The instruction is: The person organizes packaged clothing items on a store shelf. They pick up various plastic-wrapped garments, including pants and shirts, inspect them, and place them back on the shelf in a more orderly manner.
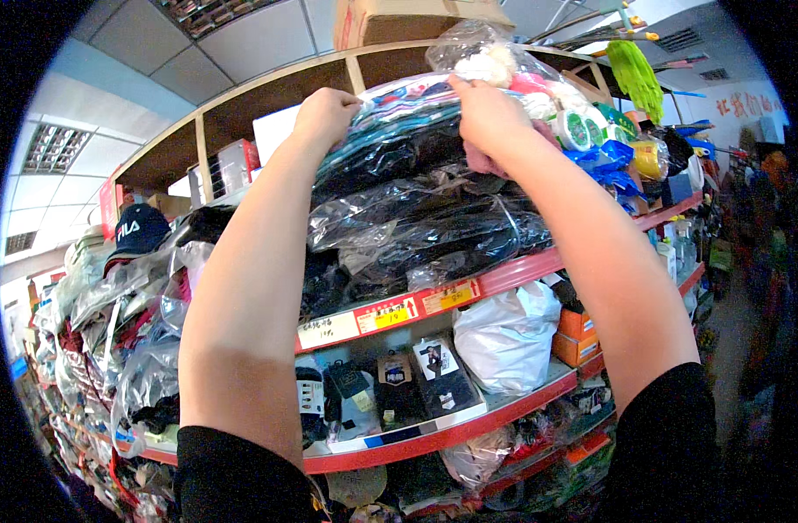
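Both arms reach up to a stack of folded goods in clear plastic [408,108] on a store shelf. My left hand [327,118] pinches the left end of the top, patterned layer between thumb and fingertips. At the right end of that layer, my right hand [489,114] lies with its index finger stretched along the edge; whether it grips is not plain. Dark plastic-wrapped packs [431,222] are piled beneath. Just right of the right hand are a clear bag of white and pink items [497,65] and a dusky pink cloth [482,160].
A red shelf edge [503,274] with price tags runs under the stack. Below stand packaged socks or underwear [399,382] and a white plastic bag [508,337]. At left, a dark cap [140,232] sits on bagged goods. Above are a cardboard box [418,23] and green gloves [636,75].
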`<state>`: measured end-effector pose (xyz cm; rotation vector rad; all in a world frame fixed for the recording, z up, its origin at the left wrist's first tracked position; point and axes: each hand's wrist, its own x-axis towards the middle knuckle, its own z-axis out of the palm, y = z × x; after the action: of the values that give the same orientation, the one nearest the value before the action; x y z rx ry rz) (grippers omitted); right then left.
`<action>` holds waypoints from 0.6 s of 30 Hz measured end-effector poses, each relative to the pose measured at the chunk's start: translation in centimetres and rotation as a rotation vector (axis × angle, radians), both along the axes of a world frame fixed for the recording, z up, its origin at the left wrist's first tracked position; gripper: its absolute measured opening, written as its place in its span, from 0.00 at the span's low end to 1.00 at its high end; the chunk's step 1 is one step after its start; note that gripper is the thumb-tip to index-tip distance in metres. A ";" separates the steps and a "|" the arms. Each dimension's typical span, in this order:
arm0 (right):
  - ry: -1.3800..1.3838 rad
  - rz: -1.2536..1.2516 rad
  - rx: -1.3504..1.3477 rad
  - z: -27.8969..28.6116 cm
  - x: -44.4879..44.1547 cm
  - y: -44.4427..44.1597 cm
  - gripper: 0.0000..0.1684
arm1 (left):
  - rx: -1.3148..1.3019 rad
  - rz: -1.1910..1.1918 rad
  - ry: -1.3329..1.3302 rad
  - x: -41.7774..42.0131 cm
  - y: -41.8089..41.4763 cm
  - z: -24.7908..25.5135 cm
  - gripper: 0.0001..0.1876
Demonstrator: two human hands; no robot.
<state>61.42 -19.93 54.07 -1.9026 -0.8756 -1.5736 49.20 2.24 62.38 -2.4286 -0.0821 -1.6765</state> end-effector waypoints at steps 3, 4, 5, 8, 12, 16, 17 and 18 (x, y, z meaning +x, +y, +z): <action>-0.024 0.047 0.080 -0.3 -0.7 -0.1 0.29 | -0.048 -0.002 -0.044 -1.0 -0.7 -0.4 0.19; -0.063 0.089 0.113 -0.4 -0.9 0.1 0.29 | 0.007 -0.042 -0.164 -1.7 -0.5 -0.8 0.20; -0.100 0.140 0.147 -0.6 -1.1 0.4 0.28 | 0.068 -0.071 -0.283 -2.6 -0.2 -1.1 0.22; -0.190 0.363 0.142 -3.3 -2.0 -1.2 0.17 | 0.017 -0.160 -0.290 -4.7 -4.0 -5.3 0.15; -0.079 0.630 -0.032 -10.1 -4.9 -5.0 0.09 | 0.578 -0.028 -0.006 -6.3 -10.8 -16.1 0.07; 0.010 0.873 -0.377 -16.1 -12.0 -2.3 0.06 | 0.895 -0.075 0.296 -14.8 -10.9 -29.4 0.10; 0.078 0.923 -0.463 -17.2 -13.0 -2.2 0.06 | 0.794 -0.238 0.360 -15.6 -10.5 -31.5 0.11; 0.094 0.839 -0.536 -18.3 -14.3 -3.8 0.07 | 0.733 -0.312 0.376 -15.7 -10.5 -33.2 0.11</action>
<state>47.16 -23.69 35.77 -1.5399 -1.8718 -0.7740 33.47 -8.27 29.21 -2.1663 0.8415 -1.0276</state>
